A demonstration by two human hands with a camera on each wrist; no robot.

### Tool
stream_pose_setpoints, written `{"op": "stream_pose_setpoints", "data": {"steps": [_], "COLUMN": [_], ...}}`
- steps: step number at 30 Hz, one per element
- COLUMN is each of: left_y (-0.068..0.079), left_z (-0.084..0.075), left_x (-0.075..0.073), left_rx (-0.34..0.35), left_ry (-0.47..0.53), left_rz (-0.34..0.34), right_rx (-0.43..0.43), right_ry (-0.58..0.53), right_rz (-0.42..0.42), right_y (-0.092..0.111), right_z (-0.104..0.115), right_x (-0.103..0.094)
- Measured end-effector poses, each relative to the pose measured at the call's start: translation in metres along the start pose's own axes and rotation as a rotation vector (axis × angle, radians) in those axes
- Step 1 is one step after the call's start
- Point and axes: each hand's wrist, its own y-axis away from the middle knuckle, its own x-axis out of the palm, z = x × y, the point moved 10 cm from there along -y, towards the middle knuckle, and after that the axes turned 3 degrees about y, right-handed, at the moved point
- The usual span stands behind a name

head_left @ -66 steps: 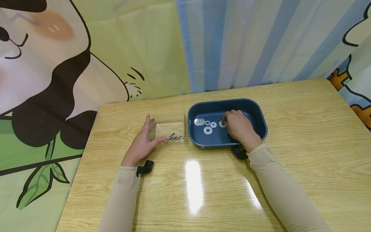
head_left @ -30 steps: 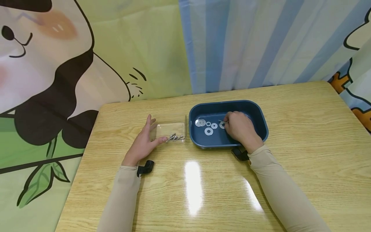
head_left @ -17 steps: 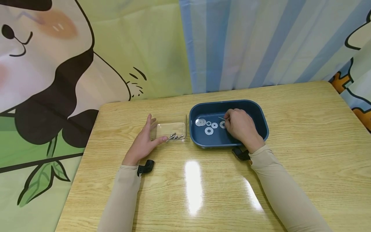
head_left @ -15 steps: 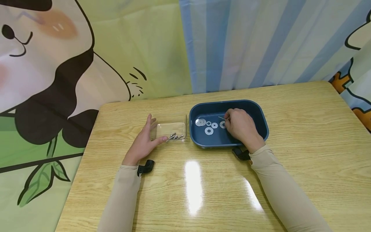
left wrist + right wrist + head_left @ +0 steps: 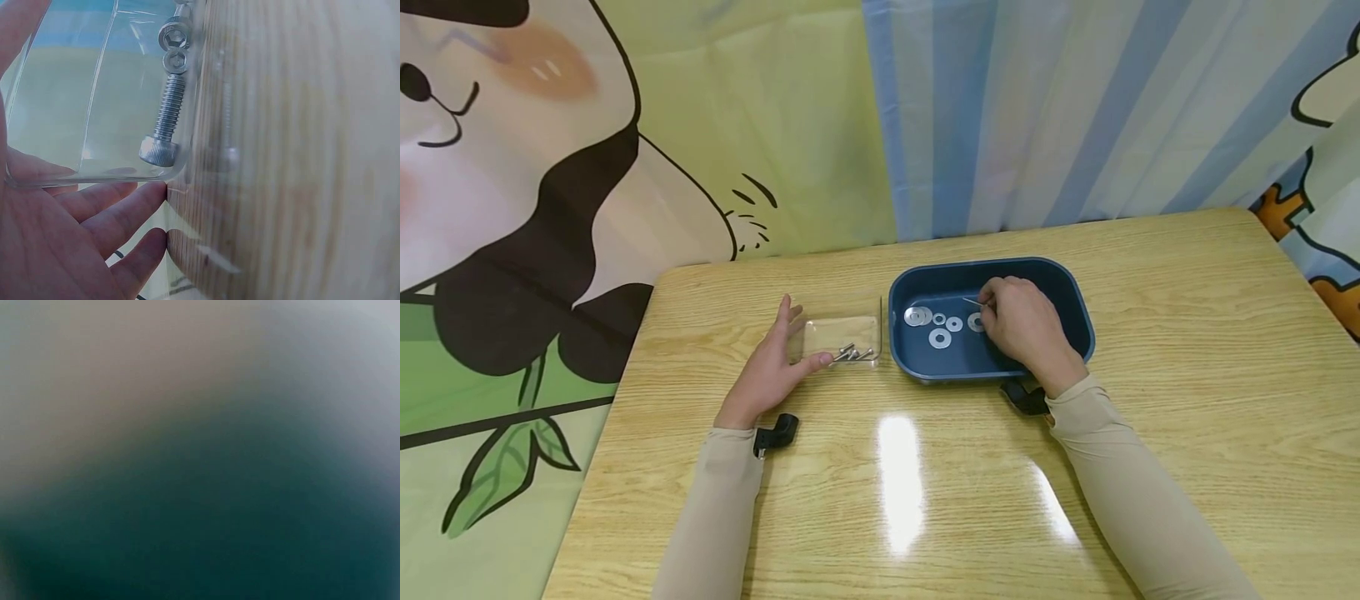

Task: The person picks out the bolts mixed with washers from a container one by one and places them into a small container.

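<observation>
In the head view my left hand (image 5: 767,371) rests against the left end of a clear plastic box (image 5: 842,321), its fingers straight and thumb along the near side. Several socket-head bolts (image 5: 165,109) lie inside the box, along one wall. My right hand (image 5: 1021,323) is over the blue tray (image 5: 940,372). Between thumb and fingertips it pinches a thin metal washer (image 5: 972,301), seen edge-on and partly hidden by the hand. Flat washers (image 5: 940,338) of different sizes lie on the tray floor, left of the hand. The right wrist view is too blurred to read.
The box and tray stand side by side on a wooden table (image 5: 820,508), a narrow gap between them. A printed curtain (image 5: 805,125) hangs behind the table's far edge. Each wrist carries a small black camera mount (image 5: 778,432).
My right hand has risen slightly within the tray, and the washer it pinches has tilted and moved a little up. The left hand, box and loose washers keep their places.
</observation>
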Motion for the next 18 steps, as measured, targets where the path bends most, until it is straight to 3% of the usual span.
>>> {"op": "stream_pose_setpoints", "data": {"steps": [18], "left_y": [0.001], "left_z": [0.001], "left_x": [0.000], "left_rx": [-0.010], "left_ry": [-0.005], "left_rz": [0.002], "right_rx": [-0.050], "right_ry": [-0.056], "right_rz": [-0.074], "right_y": [0.002], "right_z": [0.014], "right_x": [-0.003]}}
